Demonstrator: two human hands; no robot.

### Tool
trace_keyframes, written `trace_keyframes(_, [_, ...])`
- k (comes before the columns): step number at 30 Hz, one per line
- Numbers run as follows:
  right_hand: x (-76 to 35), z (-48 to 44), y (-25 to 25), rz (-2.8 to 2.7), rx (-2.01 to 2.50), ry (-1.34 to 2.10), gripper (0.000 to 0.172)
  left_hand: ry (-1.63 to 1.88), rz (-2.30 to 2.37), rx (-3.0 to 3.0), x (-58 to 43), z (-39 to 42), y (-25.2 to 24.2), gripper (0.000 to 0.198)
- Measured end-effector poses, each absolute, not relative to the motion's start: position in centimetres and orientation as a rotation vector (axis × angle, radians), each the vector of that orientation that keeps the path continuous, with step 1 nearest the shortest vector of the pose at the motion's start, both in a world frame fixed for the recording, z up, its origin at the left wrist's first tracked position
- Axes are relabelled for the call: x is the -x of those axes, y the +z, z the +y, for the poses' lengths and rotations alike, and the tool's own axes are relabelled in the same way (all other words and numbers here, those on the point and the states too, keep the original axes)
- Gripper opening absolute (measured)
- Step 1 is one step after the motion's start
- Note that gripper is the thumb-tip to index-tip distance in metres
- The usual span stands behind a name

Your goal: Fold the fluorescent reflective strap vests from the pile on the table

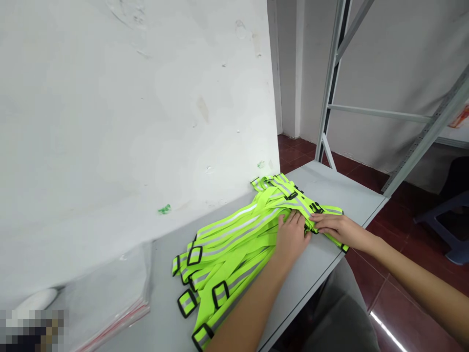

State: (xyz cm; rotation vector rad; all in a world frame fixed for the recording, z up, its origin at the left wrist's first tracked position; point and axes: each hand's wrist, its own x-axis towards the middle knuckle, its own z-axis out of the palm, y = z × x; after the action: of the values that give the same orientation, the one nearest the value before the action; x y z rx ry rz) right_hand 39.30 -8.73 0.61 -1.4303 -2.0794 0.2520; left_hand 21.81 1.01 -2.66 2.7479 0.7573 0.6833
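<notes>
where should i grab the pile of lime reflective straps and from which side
Probably the narrower part of the straps beside the left hand, coming from the table's front edge: strips bunch there, fan out leftward, and the white wall blocks behind.

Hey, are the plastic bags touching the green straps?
Apart: the head view plainly shows a strip of grey table between the plastic bags and the green straps.
</notes>
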Motion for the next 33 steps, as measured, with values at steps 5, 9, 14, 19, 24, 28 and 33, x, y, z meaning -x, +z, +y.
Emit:
trace_keyframes(5, [-40.0, -7.3, 0.5, -2.214, 1.512, -0.020, 0.029, 0.738, 0.703, -2.807, -21.9, 0.8, -3.0, 0.024])
trace_keyframes(9, [-40.1, -6.3, 0.6, -2.366, 1.533, -0.180, 0.040, 0.745, 0.719, -2.804, -21.8, 0.5, -3.1, 0.022])
trace_keyframes(14, [-40.0, -6.3, 1.0, -2.456, 1.522, -0.174, 0.049, 0.735, 0.692, -2.743, -20.9, 1.0, -1.9, 0.027])
trace_keyframes(19, [-39.7, -7.3, 1.6, -2.385, 1.617, -0.224, 0.044, 0.823, 0.758, -2.681, -21.1, 4.5, 0.9, 0.025])
trace_keyframes(24, [-38.9, -8.2, 1.8, -2.284, 1.718, -0.168, 0.041, 0.256, 0.815, -2.590, -23.0, 9.0, 3.4, 0.058])
trace_keyframes(28, [-38.2, -8.8, 1.3, -2.212, 1.797, -0.071, 0.042, -0.113, 0.660, -2.528, -24.1, 11.2, 4.1, 0.082])
trace_keyframes(33, [-37.3, -9.4, 0.1, -2.039, 1.843, 0.000, 0.038, -0.061, 0.577, -2.681, -24.6, 11.1, 3.8, 0.069])
